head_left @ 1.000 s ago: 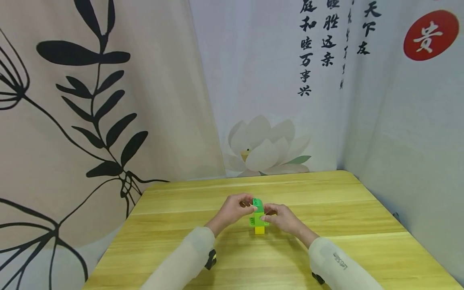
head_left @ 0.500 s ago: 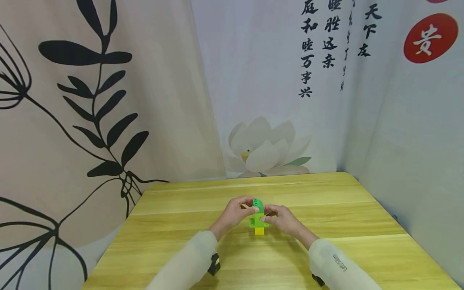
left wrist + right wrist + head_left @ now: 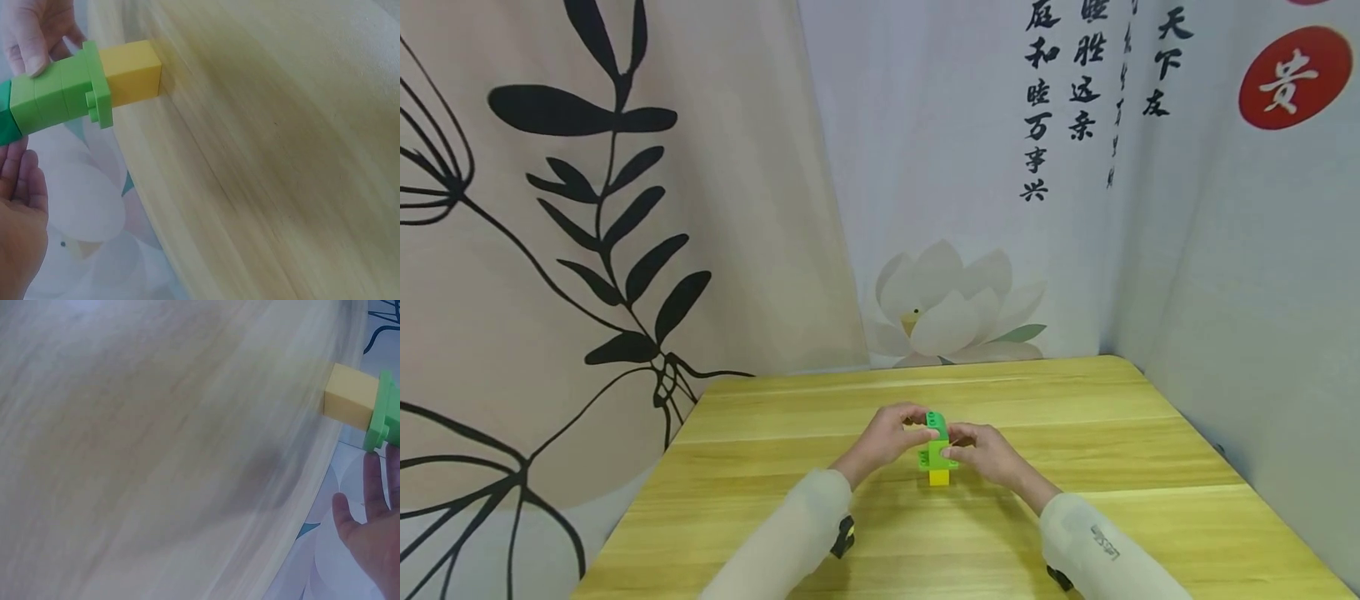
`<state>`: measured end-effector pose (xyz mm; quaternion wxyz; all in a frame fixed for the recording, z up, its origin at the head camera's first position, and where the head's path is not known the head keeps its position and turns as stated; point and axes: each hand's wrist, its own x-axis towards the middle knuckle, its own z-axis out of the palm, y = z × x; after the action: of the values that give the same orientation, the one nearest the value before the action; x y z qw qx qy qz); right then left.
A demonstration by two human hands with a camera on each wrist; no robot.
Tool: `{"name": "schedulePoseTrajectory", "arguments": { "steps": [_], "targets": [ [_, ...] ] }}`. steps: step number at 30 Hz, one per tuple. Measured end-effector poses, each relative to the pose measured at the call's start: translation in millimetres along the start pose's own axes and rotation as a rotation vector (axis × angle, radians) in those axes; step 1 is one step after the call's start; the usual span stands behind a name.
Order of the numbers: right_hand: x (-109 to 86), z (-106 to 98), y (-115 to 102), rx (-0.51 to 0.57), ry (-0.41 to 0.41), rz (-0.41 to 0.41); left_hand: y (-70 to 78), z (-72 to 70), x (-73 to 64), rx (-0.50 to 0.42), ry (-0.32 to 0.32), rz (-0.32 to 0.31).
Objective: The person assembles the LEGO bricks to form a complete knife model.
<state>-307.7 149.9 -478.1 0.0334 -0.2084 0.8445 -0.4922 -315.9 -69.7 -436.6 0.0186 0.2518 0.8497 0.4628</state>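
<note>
An upright stack of toy building bricks stands between my hands in the head view. Its base is a yellow brick. Over that comes a wider light green plate with studs showing at its side, then several light green bricks. A dark green brick with a rounded side tops the stack. My left hand pinches this dark green brick between thumb and fingers. From the other side, my right hand holds the light green bricks, its thumb on their near face. In the right wrist view its fingertips are partly hidden.
The stack is over a wooden table with rounded far corners. Behind it hangs a curtain printed with plants, a lotus and characters. A pale curtain runs along the right side. Dark wrist devices sit under the sleeves.
</note>
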Motion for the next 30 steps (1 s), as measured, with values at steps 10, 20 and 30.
{"name": "schedulePoseTrajectory", "arguments": {
  "steps": [10,20,30],
  "targets": [
    [1.7,-2.0,-3.1,-0.010,-0.003,-0.004,0.0,-0.9,1.4,0.028,0.005,0.021],
    [0.0,-2.8,-1.4,0.003,-0.020,-0.011,-7.7,5.9,-1.8,0.001,0.036,0.052],
    [-0.1,-2.8,-0.7,-0.007,-0.013,-0.001,-5.2,6.9,-2.0,-0.068,0.073,-0.007]
  ]
}}
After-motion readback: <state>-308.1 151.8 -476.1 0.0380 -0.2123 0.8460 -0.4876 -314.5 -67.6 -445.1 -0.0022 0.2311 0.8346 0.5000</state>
